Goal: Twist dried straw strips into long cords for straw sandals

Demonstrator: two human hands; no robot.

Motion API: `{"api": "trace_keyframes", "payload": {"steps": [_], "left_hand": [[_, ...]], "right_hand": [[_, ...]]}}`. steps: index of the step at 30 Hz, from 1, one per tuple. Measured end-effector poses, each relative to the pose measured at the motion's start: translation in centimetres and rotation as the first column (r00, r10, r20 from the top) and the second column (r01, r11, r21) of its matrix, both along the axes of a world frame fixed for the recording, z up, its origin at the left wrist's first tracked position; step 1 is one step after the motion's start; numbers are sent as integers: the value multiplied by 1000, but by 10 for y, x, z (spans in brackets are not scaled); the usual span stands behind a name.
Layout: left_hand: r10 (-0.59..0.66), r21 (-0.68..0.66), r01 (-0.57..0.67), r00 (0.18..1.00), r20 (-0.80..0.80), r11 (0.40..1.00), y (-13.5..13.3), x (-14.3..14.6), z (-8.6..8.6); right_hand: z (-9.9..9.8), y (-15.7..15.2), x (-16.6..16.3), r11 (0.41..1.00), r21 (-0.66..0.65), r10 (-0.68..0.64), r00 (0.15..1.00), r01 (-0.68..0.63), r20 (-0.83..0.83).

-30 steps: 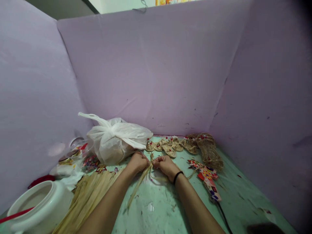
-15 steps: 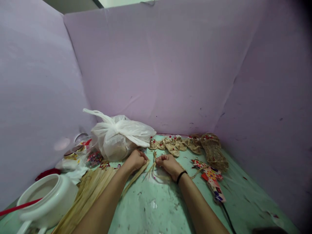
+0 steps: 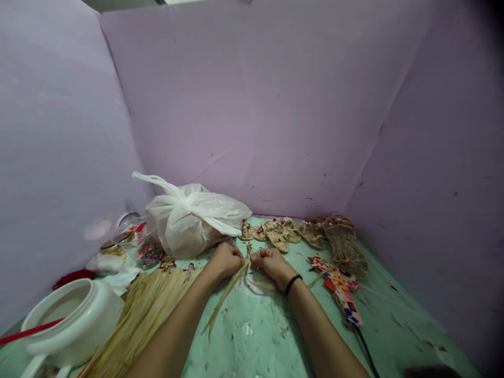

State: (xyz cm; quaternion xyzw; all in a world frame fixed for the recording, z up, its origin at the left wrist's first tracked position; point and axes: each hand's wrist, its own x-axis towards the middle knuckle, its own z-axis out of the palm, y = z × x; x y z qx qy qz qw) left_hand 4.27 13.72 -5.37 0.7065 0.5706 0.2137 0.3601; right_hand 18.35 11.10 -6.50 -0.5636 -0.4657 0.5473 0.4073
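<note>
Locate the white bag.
Head view, left of centre: the white bag sits before the back wall, just beyond the left hand, with woven pieces to its right.

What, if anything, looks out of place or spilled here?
Dark flecks, perhaps scraps or stains, mark the green tabletop around the fibre strips and off right, making it look untidy. Nothing looks clearly damaged.

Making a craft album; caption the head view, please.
Left hand and right hand close together at pale strips, near a knotted white bag.
</note>
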Motion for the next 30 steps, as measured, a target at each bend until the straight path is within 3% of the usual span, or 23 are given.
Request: {"api": "trace_keyframes", "payload": {"steps": [5, 13, 16, 20, 22, 27, 30], "left_hand": [[69, -116, -54, 989, 129, 992, -2, -1, 6], [84, -283, -4, 959, 271, 959, -3, -1, 9], [72, -239, -41, 990, 122, 970, -3, -5, 12], [112, 79, -94, 957, -269, 992, 0, -14, 15], [146, 150, -95, 914, -379, 984, 0, -19, 20], [150, 76, -130, 816, -558, 989, -12, -25, 41], [112, 15, -128, 801, -589, 992, -18, -24, 44]], "right_hand": [[-5, 3, 1, 1000, -6, -4, 1000, 4, 13], [-5, 1, 1, 1000, -20, 13, 1000, -13, -14], [-3, 0, 0, 1000, -29, 8, 1000, -8, -12], [-1, -1, -1, 999, -34, -9, 1000, 9, -2], [0, -1, -1, 999, -42, -16, 1000, 16, -5], [1, -1, 0, 999, -38, -11, 1000, 11, -10], [0, -1, 0, 1000, -31, -4, 1000, 4, 2]]}}
